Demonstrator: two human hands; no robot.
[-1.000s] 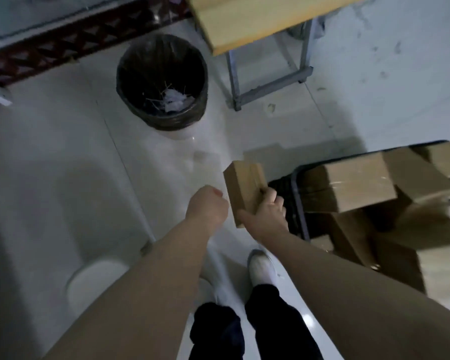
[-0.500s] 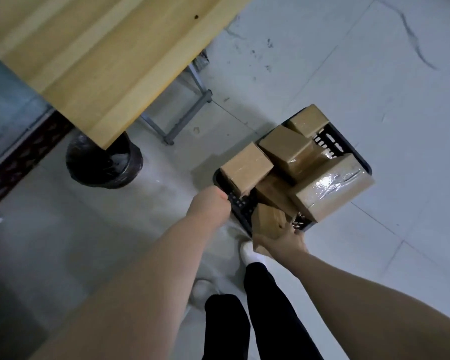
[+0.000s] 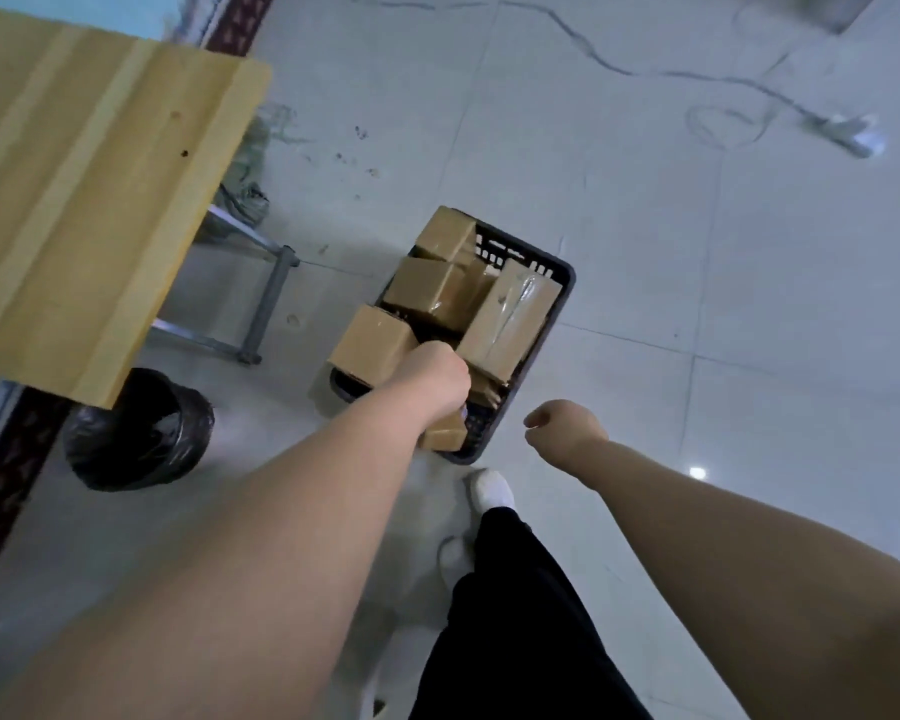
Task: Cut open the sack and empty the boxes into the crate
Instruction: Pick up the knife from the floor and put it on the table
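Brown boxes (image 3: pixel 427 288) heaped in black crate (image 3: pixel 559 298)

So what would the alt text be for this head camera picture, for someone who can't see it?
Seen from above, a person's closed left hand is over a black crate piled with cardboard boxes, while the right hand hangs empty beside it. A wooden table and a black bin stand to the left on the pale floor.

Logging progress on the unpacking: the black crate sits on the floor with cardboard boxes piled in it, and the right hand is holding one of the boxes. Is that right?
Not quite. The head view shows the right hand loosely curled and holding nothing, off to the side of the black crate. The rest stands: the crate is on the floor with cardboard boxes piled in it.
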